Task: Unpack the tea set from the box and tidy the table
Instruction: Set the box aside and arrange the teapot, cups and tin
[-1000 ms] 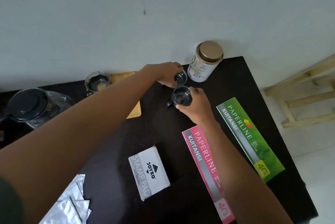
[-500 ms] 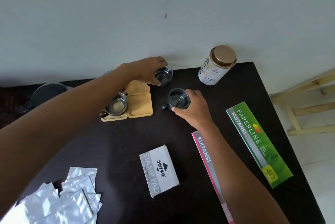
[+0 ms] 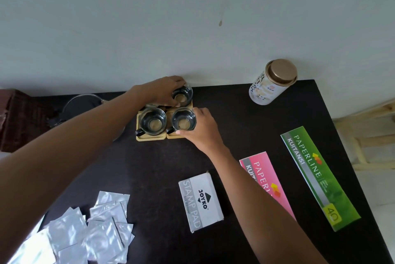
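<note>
Several square wooden coasters point(image 3: 150, 137) lie together at the back of the black table point(image 3: 162, 165). A glass cup point(image 3: 152, 121) with a dark handle stands on the front-left coaster, nobody touching it. My right hand point(image 3: 202, 128) grips a second glass cup point(image 3: 183, 118) resting on the front-right coaster. My left hand point(image 3: 162, 90) holds a third glass cup point(image 3: 182, 95) on the back-right coaster, close to the wall. My left forearm hides most of a glass teapot point(image 3: 80, 104) with a dark lid and the back-left coaster.
A white tea tin point(image 3: 271, 83) with a gold lid stands at the back right. A stamp pad box point(image 3: 201, 198), a pink receipt book point(image 3: 266, 178) and a green one point(image 3: 318, 176) lie in front. Silver foil sachets point(image 3: 85, 236) are heaped front left. A dark wicker basket point(image 3: 21, 118) sits far left.
Both hands carried their cups leftward from beside the tin onto the coasters. The view shifted, so the tin and books now appear further right.
</note>
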